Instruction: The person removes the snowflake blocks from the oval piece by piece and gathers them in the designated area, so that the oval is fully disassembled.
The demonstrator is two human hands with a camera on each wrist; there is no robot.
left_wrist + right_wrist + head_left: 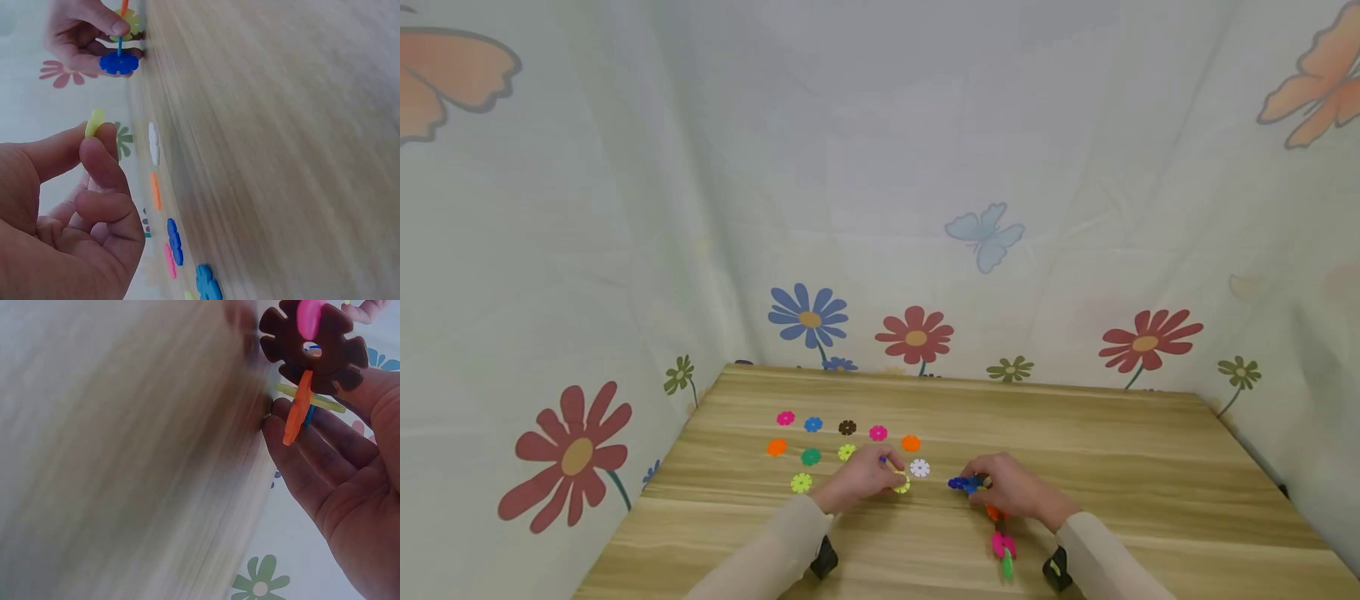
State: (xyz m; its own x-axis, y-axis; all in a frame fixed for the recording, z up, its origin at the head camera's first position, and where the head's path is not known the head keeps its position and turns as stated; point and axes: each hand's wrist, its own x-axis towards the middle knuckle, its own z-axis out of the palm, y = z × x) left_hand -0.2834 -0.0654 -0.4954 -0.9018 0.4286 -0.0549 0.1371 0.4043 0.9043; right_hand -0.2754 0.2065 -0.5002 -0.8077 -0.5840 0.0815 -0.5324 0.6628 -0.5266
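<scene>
My left hand (863,478) pinches a yellow-green notched plastic disc (94,123) between thumb and index finger, just over the table. To the right, my right hand (1013,485) grips a chain of slotted discs joined edge to edge. A dark blue disc (119,62) forms the chain's end facing the left hand. A yellow disc (334,404), an orange disc (294,419) and a brown disc (281,337) follow toward me. The chain's near end has a pink disc (1002,544) and a green disc (1007,565). Fingers partly hide the middle of the chain.
Several loose discs lie on the wooden table (1112,450), left of and beyond the left hand. Among them are a white disc (920,468), an orange disc (911,443) and a green disc (810,457). A flower-printed curtain (880,167) borders the table.
</scene>
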